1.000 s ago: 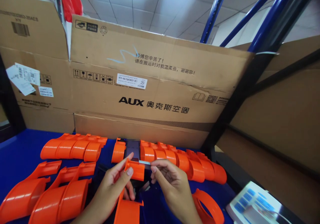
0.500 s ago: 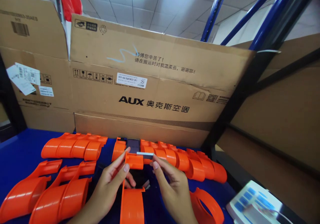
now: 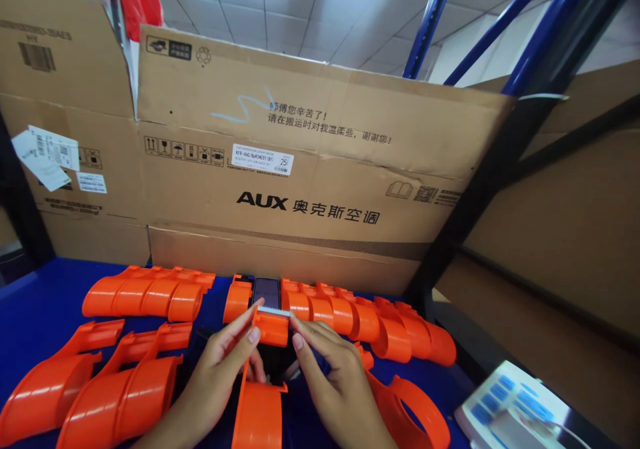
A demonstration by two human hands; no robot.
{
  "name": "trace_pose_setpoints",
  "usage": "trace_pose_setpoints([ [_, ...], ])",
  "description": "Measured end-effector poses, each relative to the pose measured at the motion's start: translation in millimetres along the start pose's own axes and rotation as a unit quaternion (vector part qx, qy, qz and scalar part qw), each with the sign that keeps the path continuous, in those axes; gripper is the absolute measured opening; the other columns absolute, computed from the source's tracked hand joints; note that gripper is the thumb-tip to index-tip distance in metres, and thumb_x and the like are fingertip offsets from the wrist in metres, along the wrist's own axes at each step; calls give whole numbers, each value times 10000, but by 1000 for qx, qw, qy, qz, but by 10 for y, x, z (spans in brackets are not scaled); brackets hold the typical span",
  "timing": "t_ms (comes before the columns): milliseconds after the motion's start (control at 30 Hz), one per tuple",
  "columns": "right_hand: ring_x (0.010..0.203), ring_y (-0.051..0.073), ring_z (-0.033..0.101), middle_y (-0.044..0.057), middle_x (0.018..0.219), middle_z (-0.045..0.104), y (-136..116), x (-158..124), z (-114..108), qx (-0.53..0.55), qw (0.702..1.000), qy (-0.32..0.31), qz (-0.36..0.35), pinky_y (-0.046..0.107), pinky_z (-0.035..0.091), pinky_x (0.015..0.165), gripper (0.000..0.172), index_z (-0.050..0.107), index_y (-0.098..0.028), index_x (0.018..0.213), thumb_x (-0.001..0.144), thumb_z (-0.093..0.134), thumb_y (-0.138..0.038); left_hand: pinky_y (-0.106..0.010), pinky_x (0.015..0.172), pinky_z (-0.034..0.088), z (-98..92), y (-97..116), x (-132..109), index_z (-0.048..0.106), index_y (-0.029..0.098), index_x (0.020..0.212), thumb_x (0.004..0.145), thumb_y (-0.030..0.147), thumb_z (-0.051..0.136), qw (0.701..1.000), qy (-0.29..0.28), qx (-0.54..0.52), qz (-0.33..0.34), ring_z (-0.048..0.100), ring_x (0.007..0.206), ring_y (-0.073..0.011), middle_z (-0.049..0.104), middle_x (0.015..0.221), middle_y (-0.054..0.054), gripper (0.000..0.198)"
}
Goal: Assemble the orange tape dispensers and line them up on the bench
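Note:
An orange plastic tape dispenser (image 3: 260, 414) is upright in front of me, its narrow head at the top. My left hand (image 3: 227, 359) grips that head from the left, thumb in front and fingers curled behind. Along the head's upper edge lies a serrated metal blade (image 3: 274, 311), teeth up. My right hand (image 3: 333, 375) pinches the blade's right end between thumb and index finger. Whether the blade is fixed in the head I cannot tell. The lower end of the dispenser runs out of view.
Several more orange dispensers (image 3: 120, 402) stand in groups on the blue table (image 3: 30, 302), left and right. A phone-like dark device (image 3: 267, 292) stands behind my hands. At the right is a white device with blue keys (image 3: 505, 402). Cardboard (image 3: 300, 169) walls the back, beside a dark post (image 3: 450, 235).
The blade has moved left with my right hand, from sticking out past the head to lying along its top edge. My left hand keeps hold of the dispenser.

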State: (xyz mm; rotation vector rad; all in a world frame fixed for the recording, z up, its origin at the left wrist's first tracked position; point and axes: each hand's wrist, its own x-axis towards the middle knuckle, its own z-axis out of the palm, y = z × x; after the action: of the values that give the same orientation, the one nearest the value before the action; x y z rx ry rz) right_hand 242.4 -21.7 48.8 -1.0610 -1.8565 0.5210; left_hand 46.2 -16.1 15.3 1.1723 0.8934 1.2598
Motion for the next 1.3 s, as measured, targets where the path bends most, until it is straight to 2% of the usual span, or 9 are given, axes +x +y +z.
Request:
trace_pose_setpoints([
  [100,1072,276,704,85,1185,756,70,6,3,-24,998,28,41,418,540,949,330,696,-250,1266,977,583,-363,-243,534,432,-47,-60,54,516,124,1449,888,557,621,998,55,-33,-22,600,497,-161,672,533,-1,716],
  [167,1076,282,697,86,1171,757,96,-9,9,-68,996,21,60,415,533,943,356,684,-234,1264,944,618,-377,-227,499,414,-90,-115,95,563,115,1388,872,572,630,994,90,-46,-30,578,466,-149,662,508,1,692],
  [333,1127,321,653,85,1189,731,19,-58,25,-213,968,-97,85,461,465,992,355,689,-256,1229,904,628,-384,-220,497,430,-151,-172,149,592,110,1301,878,557,623,994,93,-60,-22,569,454,-143,662,493,6,617],
  [433,1077,329,651,89,1118,728,-38,-73,50,-264,952,-128,91,469,443,978,312,709,-269,1172,889,630,-373,-220,506,436,-145,-158,158,586,116,1283,888,542,617,994,88,-58,-15,587,469,-148,668,501,5,582],
  [600,1063,313,630,84,1095,712,-13,-82,123,-267,950,-143,79,442,420,962,283,696,-275,1156,882,630,-297,-221,504,428,-136,-145,171,572,110,1313,891,540,615,995,79,-62,-27,598,474,-149,668,509,3,604],
  [867,1046,284,619,21,1067,710,92,-84,168,-203,968,-137,59,411,424,912,266,669,-284,1020,834,617,-101,-228,518,436,-116,-141,138,472,85,1429,894,543,606,995,86,-54,-20,610,487,-155,663,509,5,716],
  [1000,1014,268,623,14,1033,705,105,-69,171,-171,978,-112,45,400,441,894,251,661,-274,971,823,621,-76,-243,526,449,-104,-150,131,458,60,1422,878,544,626,994,79,-67,-19,605,476,-161,656,497,8,748],
  [1100,979,249,635,17,994,703,113,-32,145,-134,989,-64,29,385,461,885,197,660,-260,958,852,617,-100,-249,521,444,-95,-145,120,452,68,1434,872,548,634,994,83,-69,-26,601,473,-164,651,498,11,761],
  [1300,936,239,657,40,976,714,135,45,28,-68,990,127,-15,354,498,837,72,677,-234,957,932,609,-230,-245,538,430,-24,-45,72,458,88,1461,871,536,652,996,82,-40,-17,613,526,-159,677,566,-5,766],
])
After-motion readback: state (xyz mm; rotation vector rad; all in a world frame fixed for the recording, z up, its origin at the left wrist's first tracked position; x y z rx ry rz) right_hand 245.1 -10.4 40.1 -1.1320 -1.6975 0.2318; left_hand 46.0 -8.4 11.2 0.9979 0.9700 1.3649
